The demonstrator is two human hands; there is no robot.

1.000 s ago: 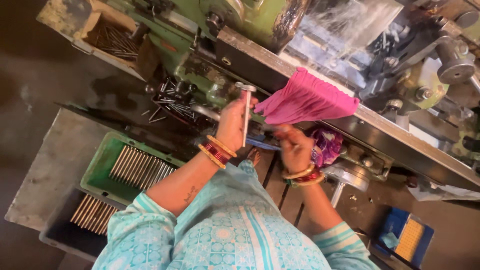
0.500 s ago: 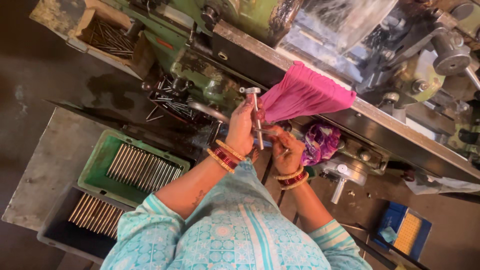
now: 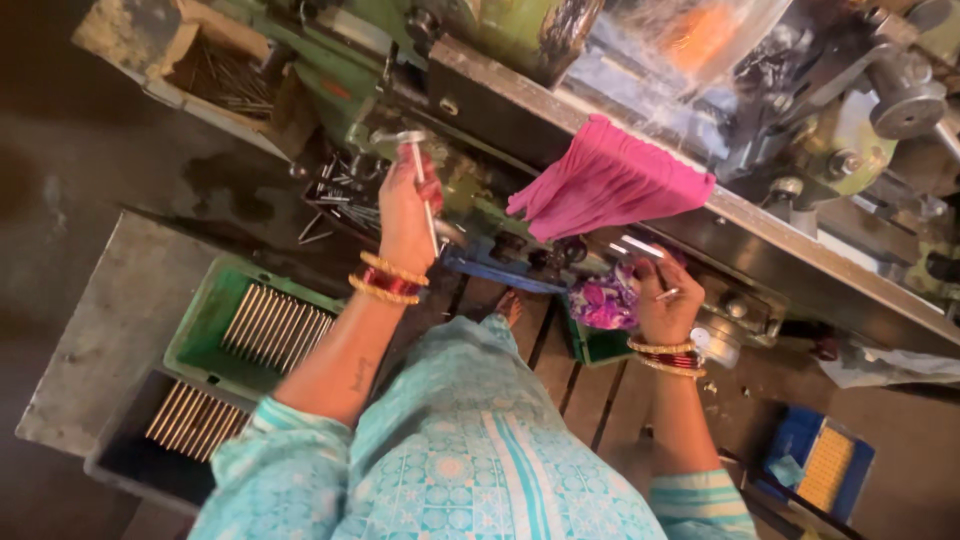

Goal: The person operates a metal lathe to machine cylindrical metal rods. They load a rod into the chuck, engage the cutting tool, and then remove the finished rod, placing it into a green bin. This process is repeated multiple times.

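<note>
Left hand [image 3: 405,215] has its grip wrapped around a long metal rod [image 3: 424,190], held up near the green machine [image 3: 480,40]. Right hand [image 3: 665,305] is pinching a small thin metal piece [image 3: 667,294] beside a purple cloth [image 3: 603,300], under the pink rag [image 3: 610,185]. Green tray [image 3: 205,335] of rods sits lower left.

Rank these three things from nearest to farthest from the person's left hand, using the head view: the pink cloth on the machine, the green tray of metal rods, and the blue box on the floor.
Measured from the left hand:
1. Pink cloth, draped over the machine edge to the hand's right.
2. Green tray of metal rods, lower left, beside the forearm.
3. Blue box, far lower right, beyond the right hand.
</note>
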